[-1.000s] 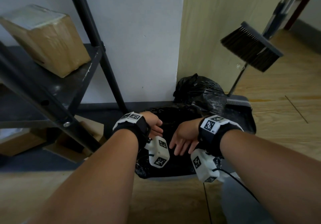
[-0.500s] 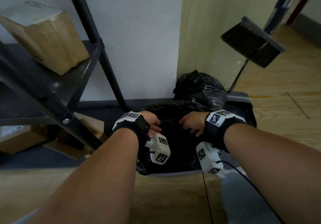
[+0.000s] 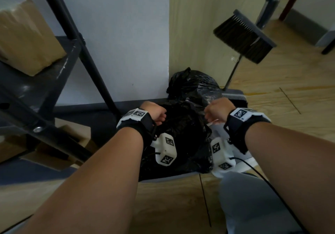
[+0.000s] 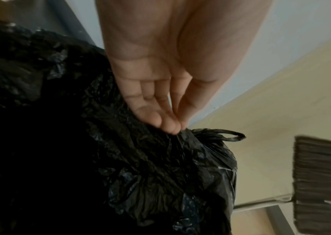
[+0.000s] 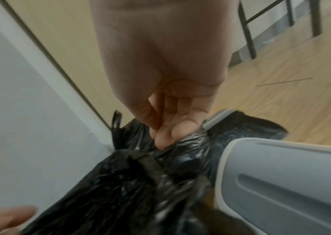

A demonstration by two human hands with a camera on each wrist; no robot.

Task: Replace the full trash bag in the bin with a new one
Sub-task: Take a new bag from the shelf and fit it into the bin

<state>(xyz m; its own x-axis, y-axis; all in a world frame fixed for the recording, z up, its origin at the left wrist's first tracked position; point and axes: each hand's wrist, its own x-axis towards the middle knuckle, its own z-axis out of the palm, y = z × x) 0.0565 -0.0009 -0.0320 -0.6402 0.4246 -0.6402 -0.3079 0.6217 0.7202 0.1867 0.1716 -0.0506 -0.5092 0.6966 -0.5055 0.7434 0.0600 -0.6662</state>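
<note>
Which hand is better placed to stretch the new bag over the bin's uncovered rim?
Probably the right hand: it pinches the bag edge right beside the bare grey bin rim; the left hand holds the far side.

No readable text anywhere; only black-and-white fiducial marker patterns showed on the wrist-camera housings [image 3: 165, 148] below both hands.

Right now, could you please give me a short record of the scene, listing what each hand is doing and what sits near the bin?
left hand: pinches the rim of the new black bag
right hand: pinches the same bag's far right edge
bin: grey and white, bag spread over its opening
tied full bag: behind the bin, in the wall corner
broom: leaning at the right
cardboard box: on the dark shelf at the left
</note>
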